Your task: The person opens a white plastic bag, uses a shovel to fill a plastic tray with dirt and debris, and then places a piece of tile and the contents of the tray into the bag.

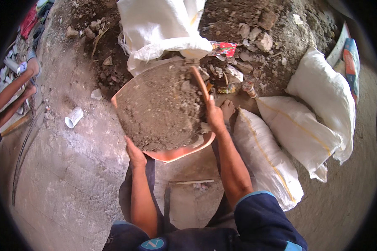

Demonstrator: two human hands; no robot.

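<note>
Between my hands is a wide orange pan [171,156] heaped with grey-brown soil and small rubble [159,111]. My left hand [136,154] grips its near left rim, fingers out of sight beneath. On the right side, my right hand [215,116] is closed around the raised orange rim. The pan's far edge reaches the rolled mouth of a white woven sack [157,25]; whether they touch, I cannot tell. Beyond the pan lies a mound of earth and broken stones [255,35].
Several filled white sacks [266,161] lie at my right. A white cup [74,117] is on its side on the dusty floor at left. Another person's legs [16,94] show at the far left, near a dark cable [20,157]. A red wrapper [225,49] lies beside the sack.
</note>
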